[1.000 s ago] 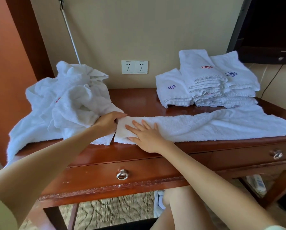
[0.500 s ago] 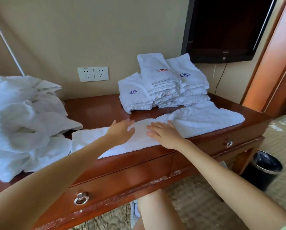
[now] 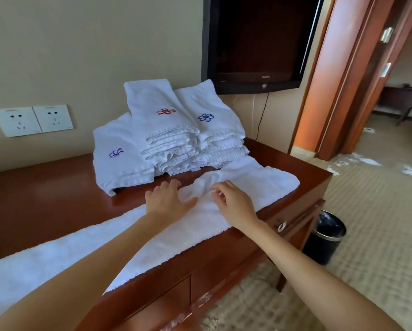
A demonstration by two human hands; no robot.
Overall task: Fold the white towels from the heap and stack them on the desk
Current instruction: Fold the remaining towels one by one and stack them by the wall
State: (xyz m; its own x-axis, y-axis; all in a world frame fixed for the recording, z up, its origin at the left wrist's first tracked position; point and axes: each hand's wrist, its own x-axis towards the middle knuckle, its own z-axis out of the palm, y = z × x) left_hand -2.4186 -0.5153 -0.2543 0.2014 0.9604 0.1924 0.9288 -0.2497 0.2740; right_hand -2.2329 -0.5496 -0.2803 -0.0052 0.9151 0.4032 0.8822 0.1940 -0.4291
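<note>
Towel [image 3: 260, 185]: under left hand [image 3: 169, 201] and right hand [image 3: 233, 204] — long white strip on table [image 3: 45, 187], rumpled there
Hands: left flat, pressing; right fingers curled — grip unclear

You are looking at a hotel room: a flat television [image 3: 255, 39] is hanging on the wall [image 3: 80, 56] over a polished wooden table [image 3: 45, 187], folded white towels [image 3: 166, 134] with embroidered emblems are lying stacked there, and a black waste bin [image 3: 324, 237] is standing on carpet [image 3: 372, 235].

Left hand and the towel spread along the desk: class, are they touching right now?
Touching. The head view shows the left hand lying flat, fingers spread, on the towel, with no gap beneath the palm.
</note>
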